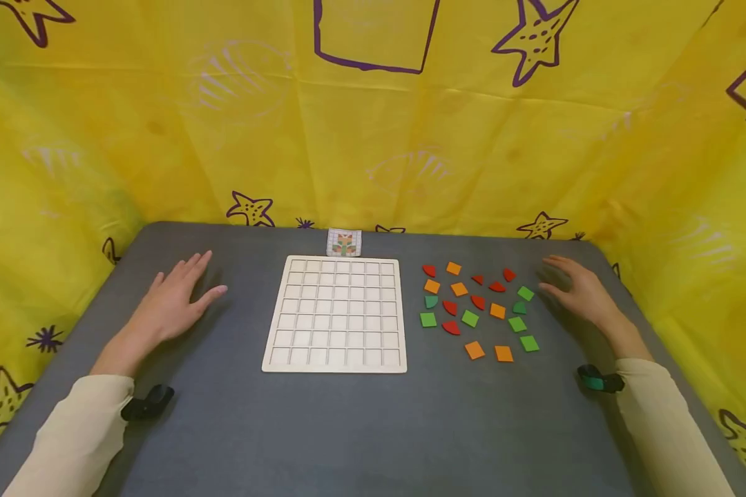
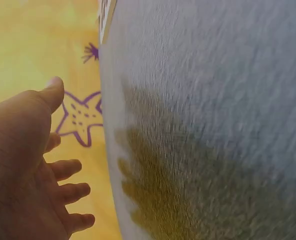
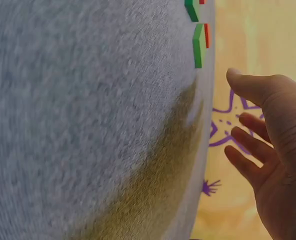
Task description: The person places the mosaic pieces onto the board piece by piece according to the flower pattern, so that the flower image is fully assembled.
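Pale sleeves [image 1: 71, 435], hands [image 1: 177, 300] [image 1: 581, 290] apart, relaxed, squarish gridded board [image 1: 338, 314], near edge running left-right

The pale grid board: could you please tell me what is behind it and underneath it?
Behind the board lies a small card with a printed picture, then the yellow cloth. The board rests on the grey table; anything directly beneath is hidden.

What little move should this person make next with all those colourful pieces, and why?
Probably reach the right hand to the nearest green square and pinch it: that hand is empty and close to the loose pieces, the left hand is farther away, and the grid board has none on it.
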Demonstrator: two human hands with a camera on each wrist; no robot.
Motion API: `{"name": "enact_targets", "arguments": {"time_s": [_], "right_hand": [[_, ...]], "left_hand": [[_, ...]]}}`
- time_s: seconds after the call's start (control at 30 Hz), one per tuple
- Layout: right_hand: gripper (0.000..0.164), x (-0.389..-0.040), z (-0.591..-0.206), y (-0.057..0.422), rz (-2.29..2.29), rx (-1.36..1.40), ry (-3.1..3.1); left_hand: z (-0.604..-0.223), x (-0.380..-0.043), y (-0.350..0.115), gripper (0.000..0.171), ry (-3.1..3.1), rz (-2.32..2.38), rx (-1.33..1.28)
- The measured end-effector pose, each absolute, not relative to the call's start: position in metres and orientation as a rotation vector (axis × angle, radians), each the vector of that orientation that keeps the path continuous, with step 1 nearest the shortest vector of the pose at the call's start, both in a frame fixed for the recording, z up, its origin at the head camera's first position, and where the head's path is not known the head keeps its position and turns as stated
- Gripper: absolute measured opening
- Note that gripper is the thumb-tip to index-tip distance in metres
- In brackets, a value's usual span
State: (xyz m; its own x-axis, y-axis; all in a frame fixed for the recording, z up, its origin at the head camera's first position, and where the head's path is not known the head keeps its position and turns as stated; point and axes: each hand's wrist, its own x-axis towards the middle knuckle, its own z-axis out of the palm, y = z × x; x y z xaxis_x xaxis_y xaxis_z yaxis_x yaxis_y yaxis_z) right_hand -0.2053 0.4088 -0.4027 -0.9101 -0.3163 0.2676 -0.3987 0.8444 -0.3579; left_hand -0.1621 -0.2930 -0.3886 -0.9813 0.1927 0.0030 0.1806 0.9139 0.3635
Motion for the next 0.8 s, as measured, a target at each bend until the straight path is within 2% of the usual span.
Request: {"name": "enact_targets", "arguments": {"time_s": [0.4,0.8], "right_hand": [[0.045,-0.213,-0.400,0.392,0.697,0.601,-2.829],[0.044,-0.219,-0.401,0.372,0.772,0.678,-2.836]], "left_hand": [[-0.385,-0.154,-0.251,0.083,2.949,0.615,0.491],[-0.394,-0.133,-0.217,0.096,2.860,0.550,0.596]]}}
